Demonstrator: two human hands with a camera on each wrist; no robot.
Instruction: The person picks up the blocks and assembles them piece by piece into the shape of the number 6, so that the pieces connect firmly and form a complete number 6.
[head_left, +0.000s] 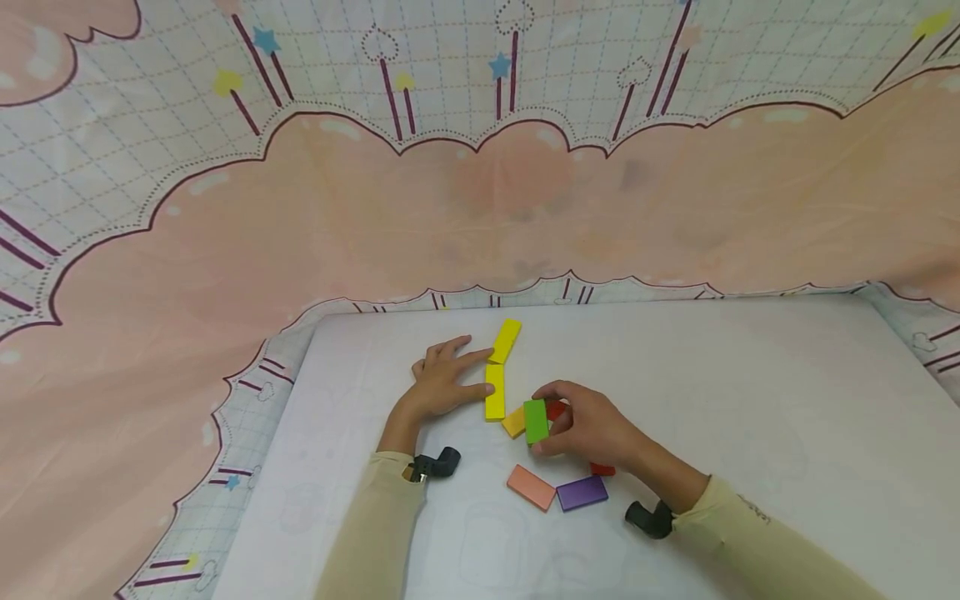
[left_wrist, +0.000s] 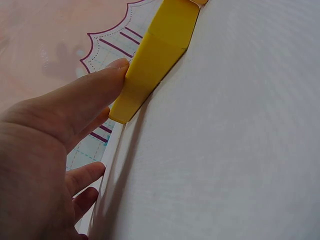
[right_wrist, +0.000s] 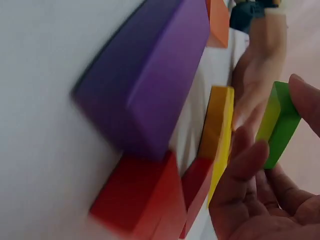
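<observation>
My left hand (head_left: pixel 442 379) lies beside two yellow blocks that stand end to end, the upper one (head_left: pixel 507 337) slanting right of the lower one (head_left: pixel 495 392). Its thumb touches the lower block and its index finger reaches the joint between them; the fingers are mostly straight. In the left wrist view a digit rests against a yellow block (left_wrist: pixel 155 55). My right hand (head_left: pixel 596 425) pinches a green block (head_left: pixel 536 422) between thumb and fingers, raised off the table in the right wrist view. Behind it lie an orange-yellow block (head_left: pixel 513 422) and a red block (head_left: pixel 556 409), partly hidden.
Closer to me, a salmon block (head_left: pixel 531 487) and a purple block (head_left: pixel 582 493) meet near their corners. Another red block (head_left: pixel 602 469) shows beneath the right hand, touching the purple one in the right wrist view. A patterned cloth (head_left: pixel 525 217) hangs behind the white table (head_left: pixel 750 400).
</observation>
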